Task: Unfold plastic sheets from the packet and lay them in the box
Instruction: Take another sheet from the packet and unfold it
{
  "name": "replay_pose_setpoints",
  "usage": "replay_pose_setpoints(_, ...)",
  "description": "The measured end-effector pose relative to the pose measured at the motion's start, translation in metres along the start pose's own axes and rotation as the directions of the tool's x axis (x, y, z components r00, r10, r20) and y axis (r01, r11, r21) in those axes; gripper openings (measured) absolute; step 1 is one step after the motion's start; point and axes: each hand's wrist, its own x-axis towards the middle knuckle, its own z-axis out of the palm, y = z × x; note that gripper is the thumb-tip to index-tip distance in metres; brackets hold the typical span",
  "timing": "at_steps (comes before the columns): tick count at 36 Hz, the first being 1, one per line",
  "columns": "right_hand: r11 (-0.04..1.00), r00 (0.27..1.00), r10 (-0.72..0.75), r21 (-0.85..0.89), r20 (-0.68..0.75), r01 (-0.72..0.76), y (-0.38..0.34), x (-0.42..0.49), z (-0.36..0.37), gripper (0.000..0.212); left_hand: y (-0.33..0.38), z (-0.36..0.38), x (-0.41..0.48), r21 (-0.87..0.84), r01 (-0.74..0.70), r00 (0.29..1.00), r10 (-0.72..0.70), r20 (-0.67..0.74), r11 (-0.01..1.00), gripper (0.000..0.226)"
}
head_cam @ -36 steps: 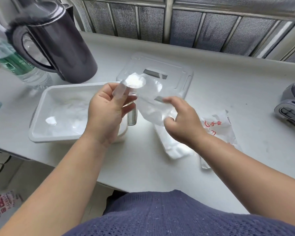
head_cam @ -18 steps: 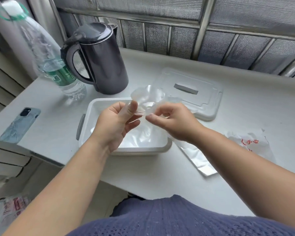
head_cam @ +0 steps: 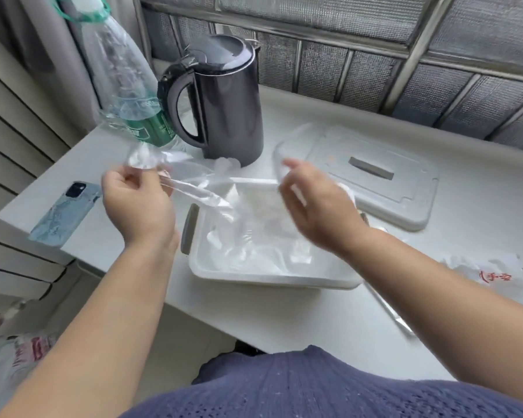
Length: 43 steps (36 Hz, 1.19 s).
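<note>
A clear plastic sheet (head_cam: 206, 185) is stretched in the air between my two hands, above the far left part of the white box (head_cam: 272, 277). My left hand (head_cam: 139, 203) pinches its left end, where the film is bunched. My right hand (head_cam: 314, 206) holds the right end with curled fingers; it is motion-blurred. Crumpled clear sheets (head_cam: 254, 245) lie inside the box. The white packet (head_cam: 492, 274) with red characters lies on the table at the right, beyond my right forearm.
The box's lid (head_cam: 372, 176) lies flat behind the box to the right. A dark kettle (head_cam: 224, 98) and a water bottle (head_cam: 127, 82) stand at the back left. A phone (head_cam: 65, 214) lies near the table's left edge. A silvery strip (head_cam: 390, 312) lies under my right forearm.
My hands have drawn apart, pulling the sheet from a small bunch into a long stretched band above the box. The camera view has swung left.
</note>
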Motion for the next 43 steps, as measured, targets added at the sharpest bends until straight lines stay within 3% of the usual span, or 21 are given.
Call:
replay_pose_setpoints(2, 0.996, 0.955, -0.079, -0.023, 0.287, 0.089, -0.001, -0.006, 0.018, 0.017, 0.000, -0.004, 0.005, 0.065, -0.110, 0.994, 0.111, -0.012, 0.992, 0.016)
replay_pose_setpoints(5, 0.991, 0.748, 0.009, -0.108, 0.663, 0.084, -0.004, -0.016, 0.039, 0.017, -0.001, -0.007, 0.000, 0.130, -0.223, 0.972, 0.211, 0.099, 0.966, 0.013)
replay_pose_setpoints(8, 0.983, 0.547, 0.182, -0.173, 0.817, -0.067, -0.002, -0.018, 0.047, 0.014, -0.002, -0.009, -0.005, 0.096, -0.236, 0.958, 0.215, 0.189, 0.967, 0.019)
replay_pose_setpoints(11, 0.956, 0.442, 0.243, -0.135, 0.864, -0.262, -0.004, -0.014, 0.044, 0.020, -0.003, -0.011, -0.005, 0.098, -0.199, 0.962, 0.175, 0.211, 0.975, 0.023)
replay_pose_setpoints(13, 0.896, 0.439, 0.295, -0.086, 0.849, -0.435, -0.006, -0.010, 0.043, 0.041, -0.004, -0.012, -0.001, 0.101, -0.177, 0.966, 0.154, 0.207, 0.979, 0.025)
replay_pose_setpoints(14, 0.859, 0.483, 0.325, -0.040, 0.813, -0.511, -0.006, -0.009, 0.043, 0.046, -0.004, -0.013, 0.001, 0.101, -0.167, 0.967, 0.143, 0.209, 0.981, 0.025)
replay_pose_setpoints(17, 0.822, 0.664, 0.465, -0.007, 0.585, -0.569, -0.001, -0.005, 0.046, 0.029, -0.005, -0.011, 0.004, 0.094, -0.155, 0.964, 0.129, 0.232, 0.984, 0.022)
replay_pose_setpoints(19, 0.829, 0.717, 0.538, -0.124, 0.443, -0.545, 0.004, -0.002, 0.048, 0.023, -0.004, -0.009, 0.004, 0.082, -0.141, 0.962, 0.117, 0.248, 0.987, 0.021)
replay_pose_setpoints(21, 0.805, 0.641, 0.592, -0.318, 0.489, -0.501, 0.010, 0.000, 0.050, 0.021, -0.002, -0.007, 0.006, 0.050, -0.112, 0.963, 0.096, 0.251, 0.992, 0.020)
replay_pose_setpoints(23, 0.793, 0.474, 0.609, -0.478, 0.637, -0.377, 0.013, -0.001, 0.055, 0.023, 0.000, -0.004, 0.007, 0.010, -0.084, 0.958, 0.078, 0.275, 0.996, 0.019)
replay_pose_setpoints(25, 0.826, 0.351, 0.563, -0.488, 0.748, -0.284, 0.014, -0.007, 0.062, 0.035, 0.004, -0.001, 0.006, -0.033, -0.020, 0.941, 0.030, 0.337, 0.999, 0.016)
replay_pose_setpoints(28, 0.892, 0.364, 0.451, -0.394, 0.815, -0.222, 0.013, -0.014, 0.065, 0.052, 0.008, 0.006, 0.000, -0.103, 0.236, 0.863, -0.160, 0.480, 0.966, 0.006)
replay_pose_setpoints(31, 0.892, 0.366, 0.436, -0.342, 0.822, -0.295, 0.017, -0.013, 0.060, 0.058, 0.010, 0.012, -0.005, -0.106, 0.438, 0.736, -0.289, 0.613, 0.893, 0.015)
replay_pose_setpoints(33, 0.864, 0.511, 0.465, -0.243, 0.723, -0.441, 0.018, -0.008, 0.053, 0.045, 0.013, 0.018, -0.007, -0.110, 0.534, 0.662, -0.334, 0.671, 0.838, 0.022)
replay_pose_setpoints(34, 0.824, 0.604, 0.495, -0.117, 0.624, -0.555, 0.016, -0.003, 0.049, 0.032, 0.015, 0.021, -0.008, -0.114, 0.579, 0.629, -0.353, 0.693, 0.807, 0.025)
replay_pose_setpoints(35, 0.733, 0.651, 0.550, 0.072, 0.524, -0.677, 0.012, 0.001, 0.042, 0.020, 0.016, 0.025, -0.011, -0.116, 0.620, 0.596, -0.370, 0.712, 0.776, 0.027)
replay_pose_setpoints(36, 0.584, 0.652, 0.599, 0.304, 0.465, -0.753, 0.010, 0.005, 0.035, 0.014, 0.018, 0.028, -0.014, -0.118, 0.655, 0.568, -0.384, 0.728, 0.746, 0.029)
replay_pose_setpoints(38, 0.254, 0.613, 0.619, 0.613, 0.491, -0.748, 0.008, 0.010, 0.024, 0.030, 0.019, 0.033, -0.019, -0.118, 0.728, 0.510, -0.419, 0.751, 0.676, 0.033)
replay_pose_setpoints(40, 0.048, 0.575, 0.551, 0.665, 0.605, -0.745, 0.008, 0.012, 0.019, 0.060, 0.019, 0.034, -0.023, -0.111, 0.807, 0.443, -0.470, 0.764, 0.581, 0.034)
replay_pose_setpoints(43, -0.018, 0.536, 0.499, 0.627, 0.681, -0.779, 0.007, 0.006, 0.015, 0.092, 0.016, 0.037, -0.028, -0.087, 0.860, 0.376, -0.510, 0.773, 0.502, 0.025)
